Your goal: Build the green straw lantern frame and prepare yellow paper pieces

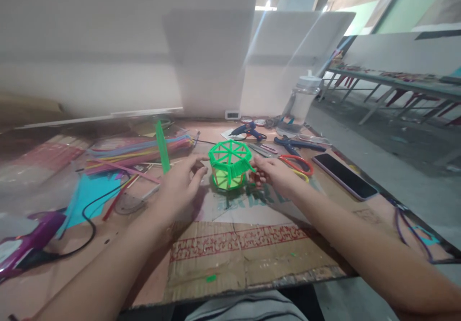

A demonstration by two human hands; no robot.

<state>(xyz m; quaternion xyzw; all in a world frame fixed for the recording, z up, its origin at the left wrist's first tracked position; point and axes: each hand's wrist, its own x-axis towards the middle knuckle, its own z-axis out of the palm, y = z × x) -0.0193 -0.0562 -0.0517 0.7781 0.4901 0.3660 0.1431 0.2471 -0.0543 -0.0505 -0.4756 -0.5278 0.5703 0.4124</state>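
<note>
A small green wheel-shaped craft model (229,160) stands on the cardboard between my hands. Its spoked top ring sits on thin posts above a round yellow-green base, and a fringed green strip (239,168) runs along the front of the ring. My right hand (268,172) pinches the loose right end of that strip. On the model's other side, my left hand (185,179) is curved with thumb and index finger apart, the index tip close to the ring. A flat green strip (163,147) rises behind my left hand; whether it touches the hand I cannot tell.
Pliers (298,144), orange-handled scissors (298,163) and a phone (345,176) lie to the right. A blue glue gun (247,131) and a water bottle (300,102) are behind. Coloured pipe cleaners (144,153) and a purple glue gun (39,237) occupy the left.
</note>
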